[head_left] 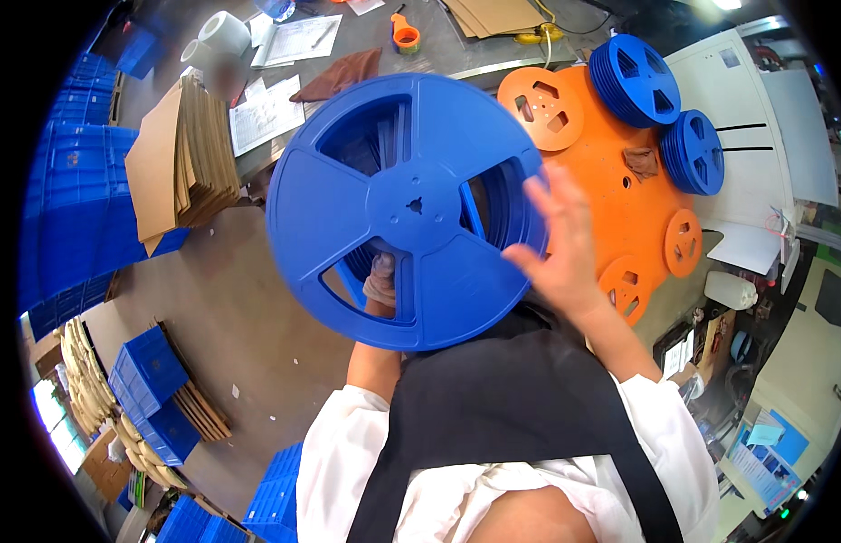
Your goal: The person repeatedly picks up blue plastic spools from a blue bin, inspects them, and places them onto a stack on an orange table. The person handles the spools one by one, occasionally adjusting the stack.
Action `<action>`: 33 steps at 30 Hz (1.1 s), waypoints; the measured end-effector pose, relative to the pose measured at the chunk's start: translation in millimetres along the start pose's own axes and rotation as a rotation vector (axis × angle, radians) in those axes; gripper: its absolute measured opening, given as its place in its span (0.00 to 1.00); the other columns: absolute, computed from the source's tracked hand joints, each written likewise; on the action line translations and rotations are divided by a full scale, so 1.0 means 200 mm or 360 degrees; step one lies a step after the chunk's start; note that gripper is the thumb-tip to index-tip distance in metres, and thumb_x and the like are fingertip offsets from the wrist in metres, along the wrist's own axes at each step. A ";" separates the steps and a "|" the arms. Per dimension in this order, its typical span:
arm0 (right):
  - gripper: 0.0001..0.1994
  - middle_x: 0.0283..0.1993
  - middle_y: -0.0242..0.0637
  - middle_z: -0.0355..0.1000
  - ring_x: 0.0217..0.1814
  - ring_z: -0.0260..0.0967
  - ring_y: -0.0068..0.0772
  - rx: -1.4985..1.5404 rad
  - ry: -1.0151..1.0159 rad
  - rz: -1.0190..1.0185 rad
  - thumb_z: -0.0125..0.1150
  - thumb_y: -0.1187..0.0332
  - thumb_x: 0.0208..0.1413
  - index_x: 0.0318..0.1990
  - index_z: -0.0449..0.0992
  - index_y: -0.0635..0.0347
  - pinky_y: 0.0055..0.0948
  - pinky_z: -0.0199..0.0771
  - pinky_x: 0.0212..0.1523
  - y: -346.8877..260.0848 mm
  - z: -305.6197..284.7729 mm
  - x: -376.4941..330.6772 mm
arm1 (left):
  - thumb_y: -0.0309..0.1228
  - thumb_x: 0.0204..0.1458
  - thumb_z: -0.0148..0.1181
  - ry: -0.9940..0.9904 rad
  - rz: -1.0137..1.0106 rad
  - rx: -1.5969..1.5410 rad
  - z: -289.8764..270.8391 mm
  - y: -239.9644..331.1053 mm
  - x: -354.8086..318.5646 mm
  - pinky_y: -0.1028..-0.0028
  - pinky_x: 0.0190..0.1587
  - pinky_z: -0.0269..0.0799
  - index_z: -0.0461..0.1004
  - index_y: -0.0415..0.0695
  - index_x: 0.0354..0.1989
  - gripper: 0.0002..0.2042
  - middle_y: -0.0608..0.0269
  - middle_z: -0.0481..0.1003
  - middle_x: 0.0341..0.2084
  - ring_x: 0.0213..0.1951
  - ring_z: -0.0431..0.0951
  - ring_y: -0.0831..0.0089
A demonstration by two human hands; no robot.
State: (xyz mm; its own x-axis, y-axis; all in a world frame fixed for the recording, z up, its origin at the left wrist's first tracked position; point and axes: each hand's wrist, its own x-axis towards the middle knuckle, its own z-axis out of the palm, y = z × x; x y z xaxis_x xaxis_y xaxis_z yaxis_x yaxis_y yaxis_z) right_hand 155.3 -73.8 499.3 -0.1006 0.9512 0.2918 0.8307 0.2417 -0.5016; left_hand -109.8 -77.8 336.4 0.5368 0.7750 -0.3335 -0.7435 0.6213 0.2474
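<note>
A stack of large blue plastic reels fills the middle of the view, held up in front of my chest. The top reel has a round hub with a small shaped hole and wide cut-out windows; edges of more reels show through them. Through the lower-left window I see my left hand, closed and supporting the stack; part of it is hidden by the reel. At the stack's right rim is my right hand, slightly blurred, with fingers spread and nothing in its grasp.
An orange round-cornered table to the right carries orange discs and two blue reel stacks. Cardboard sheets stand at left, beside blue crates. Papers and an orange tape dispenser lie on the grey bench.
</note>
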 end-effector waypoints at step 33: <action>0.46 0.74 0.59 0.40 0.77 0.37 0.56 0.1434 -0.1127 0.1744 0.47 0.36 0.57 0.71 0.46 0.67 0.40 0.41 0.74 0.43 2.42 0.15 | 0.34 0.59 0.54 0.0314 -0.0209 0.3714 -1.44 0.64 0.86 0.62 0.60 0.66 0.64 0.42 0.61 0.22 0.52 0.73 0.53 0.55 0.73 0.60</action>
State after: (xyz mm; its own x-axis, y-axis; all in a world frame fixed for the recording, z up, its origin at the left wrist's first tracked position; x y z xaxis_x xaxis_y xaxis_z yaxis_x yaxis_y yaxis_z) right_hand -41.5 68.8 71.0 -0.1344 0.5645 -0.8145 0.1115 -0.8081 -0.5784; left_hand -227.5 101.9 48.4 0.3898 0.8073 -0.4430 0.8893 -0.2052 0.4087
